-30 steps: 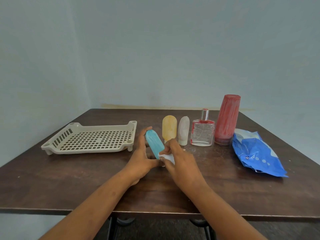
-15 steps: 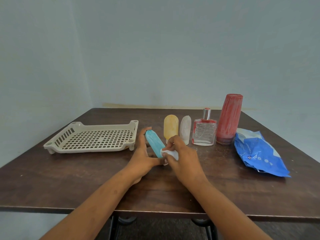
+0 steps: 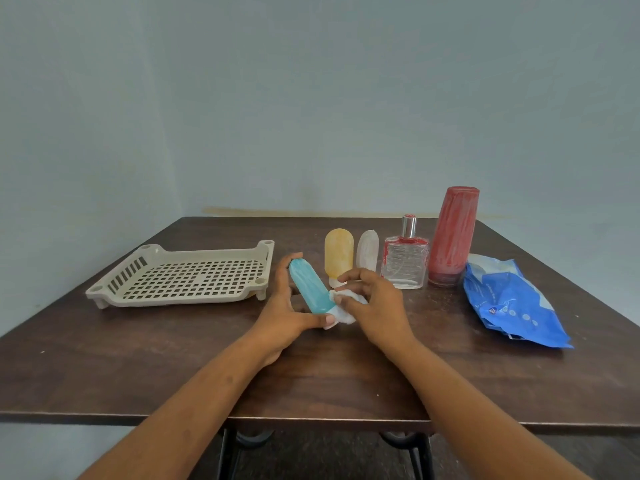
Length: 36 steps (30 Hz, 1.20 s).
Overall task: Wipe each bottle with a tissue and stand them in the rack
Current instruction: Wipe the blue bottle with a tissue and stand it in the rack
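Teal bottle [image 3: 309, 289] is held tilted above the middle of the table [image 3: 346, 375], its rounded top leaning far-left and its lower end toward the near side. The left hand [image 3: 282, 315] grips it, with fingers curled behind the body, one fingertip at the top and the thumb under the lower end. The right hand [image 3: 377, 306] pinches a wadded white tissue [image 3: 347, 312] against the bottle's lower end, with the index finger raised above it.

The beige rack [image 3: 187, 277] sits flat toward the left edge, just beside the left hand, its perforated floor showing.

A row stands upright behind the hands, running toward the far right corner: yellow bottle [image 3: 338, 254], white bottle [image 3: 367, 251], glass bottle [image 3: 405, 263] with a metal sprayer, and a tall red bottle [image 3: 452, 237].

A blue pack [image 3: 512, 303] lies crumpled by the right edge, just beside the red bottle.
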Tool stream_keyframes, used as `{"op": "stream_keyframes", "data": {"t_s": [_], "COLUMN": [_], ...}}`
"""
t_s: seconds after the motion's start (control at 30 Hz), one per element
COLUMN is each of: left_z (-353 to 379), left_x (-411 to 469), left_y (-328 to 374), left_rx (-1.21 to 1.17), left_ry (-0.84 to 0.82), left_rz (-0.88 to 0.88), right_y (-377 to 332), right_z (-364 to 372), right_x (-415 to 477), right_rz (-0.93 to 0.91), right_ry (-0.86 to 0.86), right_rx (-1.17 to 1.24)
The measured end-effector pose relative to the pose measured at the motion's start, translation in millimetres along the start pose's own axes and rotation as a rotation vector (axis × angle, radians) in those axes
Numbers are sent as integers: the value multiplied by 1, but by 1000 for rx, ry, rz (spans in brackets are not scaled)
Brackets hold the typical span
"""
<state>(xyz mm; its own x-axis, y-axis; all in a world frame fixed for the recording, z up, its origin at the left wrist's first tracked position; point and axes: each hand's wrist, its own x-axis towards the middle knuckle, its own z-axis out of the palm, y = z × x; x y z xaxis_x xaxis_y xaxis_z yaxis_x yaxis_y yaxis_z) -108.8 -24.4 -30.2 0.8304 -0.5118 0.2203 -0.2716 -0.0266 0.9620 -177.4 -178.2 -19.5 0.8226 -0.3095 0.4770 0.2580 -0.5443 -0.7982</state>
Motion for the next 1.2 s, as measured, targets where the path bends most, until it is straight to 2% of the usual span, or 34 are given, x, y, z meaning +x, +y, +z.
{"op": "stream_keyframes", "data": {"t_s": [0.13, 0.23, 0.3, 0.47, 0.7, 0.83, 1.0, 1.2], "left_z": [-2, -2, -2, -1, -1, -2, -3, -4], "left_x": [0, -1, -2, -3, -4, -4, -6, -5], "left_y": [2, 3, 4, 6, 5, 7, 10, 10], "left_rx": [-39, -36, -49, -80, -118, -131, -182, -201], "left_ry": [-24, -46, -56, -56, -17, -51, -99, -122], "left_rz": [-3, 12, 23, 23, 10, 9, -6, -11], "right_y": [-1, 1, 5, 4, -1, -3, -6, -1], "right_z": [0, 1, 3, 6, 0, 2, 2, 0], "right_x": [8, 13, 11, 7, -1, 3, -3, 5], "right_rz": [9, 88, 146, 169, 87, 104, -12, 60], "right_ry": [-54, -81, -66, -52, -57, -1, -33, -15], "right_rx": [-38, 57, 140, 135, 76, 84, 93, 23]}}
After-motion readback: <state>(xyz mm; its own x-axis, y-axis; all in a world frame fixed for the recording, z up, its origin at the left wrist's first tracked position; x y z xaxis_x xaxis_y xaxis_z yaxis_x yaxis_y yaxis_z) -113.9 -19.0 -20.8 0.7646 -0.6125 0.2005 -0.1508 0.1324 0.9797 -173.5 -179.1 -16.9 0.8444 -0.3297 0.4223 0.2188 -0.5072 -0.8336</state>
